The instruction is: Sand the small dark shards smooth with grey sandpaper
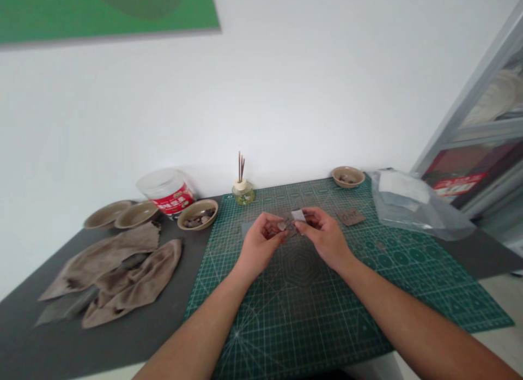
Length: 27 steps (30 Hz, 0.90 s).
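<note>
Head view: the left hand and right hand nearly meet, fingers closed in pinches. The left pinches a brown shard, the right a pale piece, both held just above a green cutting mat. A brown cutout lies just right of the grip, with a plastic bag farther right. Left, well apart, sit a pebble bowl and crumpled cloths, against a white wall.
</note>
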Available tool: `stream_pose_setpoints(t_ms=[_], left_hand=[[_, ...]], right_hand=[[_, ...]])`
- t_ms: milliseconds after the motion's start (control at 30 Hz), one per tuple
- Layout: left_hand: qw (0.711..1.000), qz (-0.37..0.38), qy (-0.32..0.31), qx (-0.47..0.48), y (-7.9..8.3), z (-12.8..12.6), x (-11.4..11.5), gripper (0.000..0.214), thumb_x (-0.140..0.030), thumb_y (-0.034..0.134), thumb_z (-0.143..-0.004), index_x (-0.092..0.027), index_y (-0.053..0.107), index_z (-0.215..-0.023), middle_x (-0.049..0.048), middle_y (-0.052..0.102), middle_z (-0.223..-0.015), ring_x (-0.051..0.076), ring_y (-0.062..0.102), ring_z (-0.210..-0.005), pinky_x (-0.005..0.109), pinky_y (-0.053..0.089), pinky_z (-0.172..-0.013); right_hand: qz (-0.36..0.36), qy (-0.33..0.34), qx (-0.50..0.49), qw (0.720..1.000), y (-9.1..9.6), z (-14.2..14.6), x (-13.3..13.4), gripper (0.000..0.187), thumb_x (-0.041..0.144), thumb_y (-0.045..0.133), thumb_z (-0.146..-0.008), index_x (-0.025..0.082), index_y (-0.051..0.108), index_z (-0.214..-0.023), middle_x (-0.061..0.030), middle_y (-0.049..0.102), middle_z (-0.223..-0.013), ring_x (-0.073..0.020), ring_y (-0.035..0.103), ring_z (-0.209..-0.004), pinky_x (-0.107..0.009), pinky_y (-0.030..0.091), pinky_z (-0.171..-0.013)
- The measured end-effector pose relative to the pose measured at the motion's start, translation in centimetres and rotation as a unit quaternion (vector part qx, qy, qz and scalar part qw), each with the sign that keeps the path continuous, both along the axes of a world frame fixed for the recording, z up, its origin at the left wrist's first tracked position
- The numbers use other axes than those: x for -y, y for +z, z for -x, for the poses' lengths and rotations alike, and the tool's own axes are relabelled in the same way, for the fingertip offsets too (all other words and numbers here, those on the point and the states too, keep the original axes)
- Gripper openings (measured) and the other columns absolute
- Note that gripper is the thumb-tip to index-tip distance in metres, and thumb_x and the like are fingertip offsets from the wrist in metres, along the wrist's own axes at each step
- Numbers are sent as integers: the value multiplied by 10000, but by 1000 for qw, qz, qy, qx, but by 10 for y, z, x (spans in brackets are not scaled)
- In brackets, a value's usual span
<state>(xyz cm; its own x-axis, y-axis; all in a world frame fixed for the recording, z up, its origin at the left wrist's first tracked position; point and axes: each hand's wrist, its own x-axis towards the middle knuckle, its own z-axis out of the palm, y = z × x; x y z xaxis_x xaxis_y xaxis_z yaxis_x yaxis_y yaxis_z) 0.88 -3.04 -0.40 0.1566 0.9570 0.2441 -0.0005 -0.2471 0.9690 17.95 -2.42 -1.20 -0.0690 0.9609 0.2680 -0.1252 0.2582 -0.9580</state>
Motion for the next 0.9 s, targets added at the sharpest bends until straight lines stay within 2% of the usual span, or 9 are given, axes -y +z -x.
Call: stream_pose_setpoints(t_ms=[67,133,267,333,500,667,900], left_hand=[[1000,4,-17,-15,-2,-1,1,163,-265,631,-852,-198,508,-934,-12,644,-785,128,625,-672,262,511,-643],[998,-6,-22,-53,-4,-1,2,114,-300,554,-906,-200,507,-935,-1,650,-808,137,630,-714,273,505,-673],[979,-73,40,-187,-3,1,4,118,-310,553,-907,-196,565,-878,-5,619,-795,130,579,-735,245,450,-672],[970,-81,60,-222,-2,3,4,130,-319,557,-901,-196,576,-863,-12,611,-759,126,558,-696,237,428,-639],[972,-54,53,-224,-4,5,4,127,-326,598,-858,-202,575,-875,-21,626,-698,130,573,-639,236,423,-605],[965,-65,59,-246,-8,6,2,98,-252,623,-809,-202,548,-847,-31,607,-693,123,571,-637,231,414,-603],[960,-88,56,-262,-9,3,3,207,-287,592,-829,-200,445,-713,-55,518,-628,101,481,-592,213,358,-569]], right_hand=[[9,19,3,1000,3,0,2,179,313,667,-808,194,652,-943,-32,702,-838,-182,654,-741,-309,525,-709],[20,43,4,999,5,0,5,141,311,643,-829,193,670,-900,-23,696,-794,-176,654,-729,-301,528,-700],[44,72,1,996,3,1,6,133,312,653,-819,201,689,-883,-19,693,-799,-173,655,-703,-303,547,-677],[57,73,-8,996,1,2,5,139,315,664,-807,204,691,-887,-21,693,-819,-177,656,-705,-307,556,-663],[69,67,-31,995,0,2,4,206,306,679,-794,217,669,-980,-27,707,-848,-185,669,-739,-294,553,-640],[59,78,28,995,2,0,5,163,333,634,-830,202,698,-901,-34,711,-796,-185,662,-710,-285,528,-619],[45,64,80,994,0,0,3,192,329,622,-839,189,734,-906,-31,712,-751,-164,617,-629,-266,476,-588]])
